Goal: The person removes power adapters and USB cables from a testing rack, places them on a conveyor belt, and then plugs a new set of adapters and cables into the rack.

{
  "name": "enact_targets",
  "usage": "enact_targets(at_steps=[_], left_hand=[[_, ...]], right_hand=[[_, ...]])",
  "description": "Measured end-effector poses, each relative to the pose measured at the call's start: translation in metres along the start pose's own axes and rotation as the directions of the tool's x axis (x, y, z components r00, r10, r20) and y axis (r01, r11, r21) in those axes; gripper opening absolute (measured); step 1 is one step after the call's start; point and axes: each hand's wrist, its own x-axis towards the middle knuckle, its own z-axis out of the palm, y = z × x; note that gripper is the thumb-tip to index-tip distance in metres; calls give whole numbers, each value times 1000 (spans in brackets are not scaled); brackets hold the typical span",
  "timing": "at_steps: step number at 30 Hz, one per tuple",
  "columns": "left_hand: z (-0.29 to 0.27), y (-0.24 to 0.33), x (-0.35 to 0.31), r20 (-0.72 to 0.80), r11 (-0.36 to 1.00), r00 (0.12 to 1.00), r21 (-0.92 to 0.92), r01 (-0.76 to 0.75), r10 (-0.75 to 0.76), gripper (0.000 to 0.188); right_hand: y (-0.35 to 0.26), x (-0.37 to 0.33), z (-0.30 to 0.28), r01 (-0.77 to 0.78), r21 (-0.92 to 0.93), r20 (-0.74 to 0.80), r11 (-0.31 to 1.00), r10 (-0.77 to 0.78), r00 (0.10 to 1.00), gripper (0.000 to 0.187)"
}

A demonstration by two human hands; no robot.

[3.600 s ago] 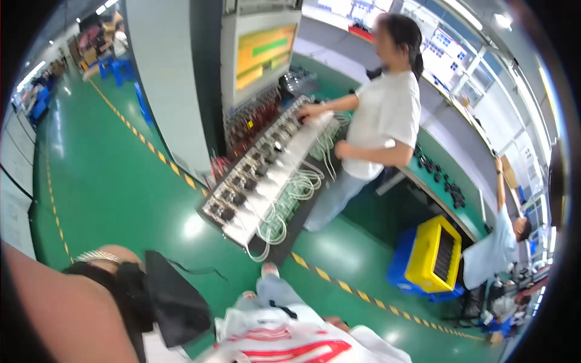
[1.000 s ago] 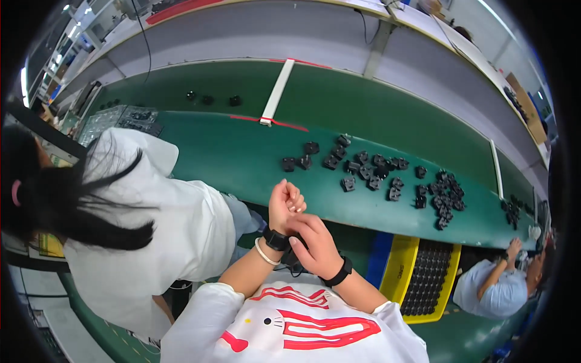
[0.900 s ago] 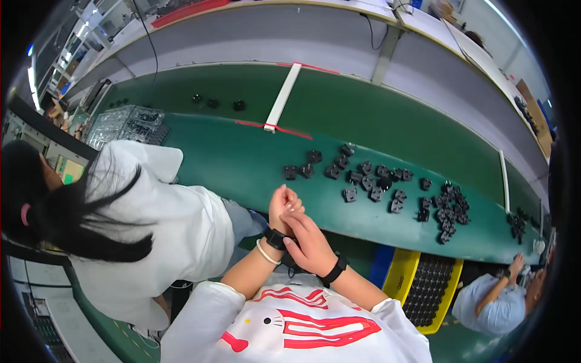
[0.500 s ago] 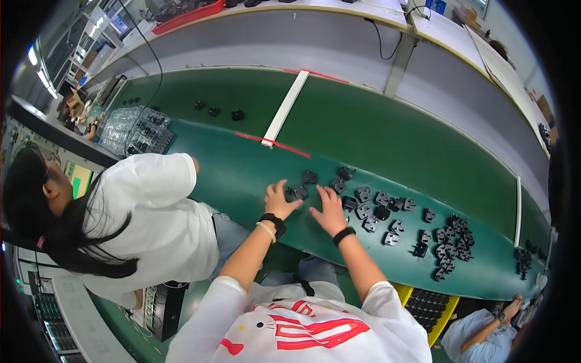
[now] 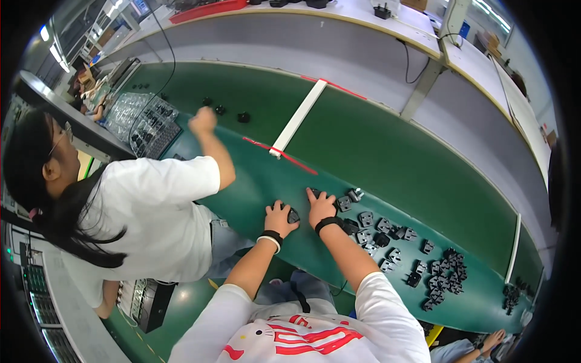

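Observation:
My left hand (image 5: 279,221) is curled around a black plug adapter (image 5: 293,216) close to the near edge of the green bench. Farther in and to the right, my right hand (image 5: 322,210) has its fingers bent over another black plug adapter, mostly hidden beneath them. Just right of that hand lie more black plug adapters (image 5: 344,203), several with their pins upward. They spread rightward into a dense pile of adapters (image 5: 446,273).
A co-worker in a white shirt (image 5: 157,206) stands at my left, one arm over the bench. Beyond are clear plastic trays (image 5: 134,115) and a few black pieces (image 5: 243,117). A white divider strip (image 5: 298,120) crosses the bench. A shelf (image 5: 339,21) runs along the back.
My hands have closed over separate adapters; the left has moved nearer the bench edge. The co-worker's arm has reached out over the bench. The whole view has shifted slightly.

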Motion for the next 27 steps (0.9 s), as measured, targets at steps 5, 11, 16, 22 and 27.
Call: enact_targets(at_steps=[5,11,16,22,27], left_hand=[[-16,-19,-24,3,991,997,-107,83,-83,54],[-28,-33,-81,-41,866,989,-488,105,-143,59],[-30,-53,-158,-50,679,981,-728,94,-188,46],[-58,-90,-272,454,-585,827,-787,198,-331,47],[-78,-116,-356,252,-844,948,-535,-32,-196,52]], right_hand=[[25,25,-2,253,91,-71,963,-247,966,65],[44,48,-6,227,283,-38,932,-225,974,54],[27,29,-26,284,595,-211,752,-195,958,51],[-79,-155,-99,266,947,-145,183,-495,857,54],[-180,-287,-45,175,967,73,184,-863,500,50]])
